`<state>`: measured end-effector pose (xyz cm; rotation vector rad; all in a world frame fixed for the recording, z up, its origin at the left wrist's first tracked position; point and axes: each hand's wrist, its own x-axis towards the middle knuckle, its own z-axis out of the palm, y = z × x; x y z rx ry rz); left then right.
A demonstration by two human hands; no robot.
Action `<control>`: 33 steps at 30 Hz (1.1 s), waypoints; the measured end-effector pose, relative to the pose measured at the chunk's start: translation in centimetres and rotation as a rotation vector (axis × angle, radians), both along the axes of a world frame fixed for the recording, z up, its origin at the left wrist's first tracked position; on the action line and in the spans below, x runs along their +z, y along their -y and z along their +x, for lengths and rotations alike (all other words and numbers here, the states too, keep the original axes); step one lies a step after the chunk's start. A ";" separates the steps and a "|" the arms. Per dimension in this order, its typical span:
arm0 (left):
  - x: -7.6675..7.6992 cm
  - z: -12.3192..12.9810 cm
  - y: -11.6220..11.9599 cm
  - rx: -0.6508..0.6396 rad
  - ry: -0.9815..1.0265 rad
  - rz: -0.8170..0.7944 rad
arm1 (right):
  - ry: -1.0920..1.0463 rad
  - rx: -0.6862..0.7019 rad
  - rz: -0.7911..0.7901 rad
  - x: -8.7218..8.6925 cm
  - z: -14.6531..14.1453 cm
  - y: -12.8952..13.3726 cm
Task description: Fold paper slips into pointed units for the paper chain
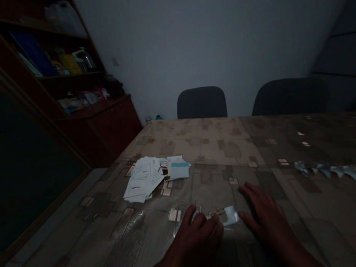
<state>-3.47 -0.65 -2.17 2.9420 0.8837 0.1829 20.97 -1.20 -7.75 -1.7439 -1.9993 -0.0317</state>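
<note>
On the patterned tablecloth in front of me lies a small flat piece, partly clear and shiny with a pale blue-white end (231, 215); its exact kind is hard to make out in the dim light. My left hand (198, 230) rests at its left side, fingers loosely spread and the fingertips at or over that end. Beside the pale end is my right hand (267, 211), thumb close to the edge and the other fingers apart, with nothing seen in it. Farther off to the left sits a loose pile of white printed papers or cards (146, 176), one bearing a blue band.
A row of crumpled, shiny pieces (331, 170) lies on the table (204, 134) at the right. Two dark chairs, one at the middle (200, 103) and one at the right (290, 96), stand beyond the far edge. A loaded shelf cabinet (99, 126) is at the left.
</note>
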 end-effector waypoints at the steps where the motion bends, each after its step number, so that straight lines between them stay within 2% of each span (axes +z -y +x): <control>1: 0.0 0.0 0.0 -0.002 0.001 -0.002 | -0.004 0.002 0.010 0.1 0.2 0.1; 5: -1.1 -0.2 -0.2 -0.009 0.022 0.006 | -0.033 0.021 0.033 -0.3 0.1 0.1; 9: -2.3 -0.4 -0.4 -0.018 0.058 0.015 | -0.011 0.096 0.063 -0.9 -1.7 0.2; 10: -2.4 -0.4 -0.4 -0.018 0.068 0.011 | -0.021 0.077 0.070 -1.0 -2.2 0.2; 14: -2.0 -0.6 -0.2 -0.005 0.110 -0.014 | -0.060 0.061 0.035 -0.9 -3.1 0.4; 20: -0.7 -1.0 0.0 -0.017 0.098 -0.064 | -0.071 0.108 -0.077 -1.7 -0.6 -0.3; 23: -0.8 -0.8 -0.1 -0.015 0.101 -0.047 | -0.090 0.099 -0.083 -1.7 -0.2 -0.4; 28: -1.8 0.2 -0.8 -0.037 0.072 0.025 | -0.142 0.039 -0.040 -0.8 -1.2 -0.1; 33: -1.8 0.6 -0.8 -0.051 0.047 0.089 | -0.161 0.040 -0.029 -0.6 -1.4 0.0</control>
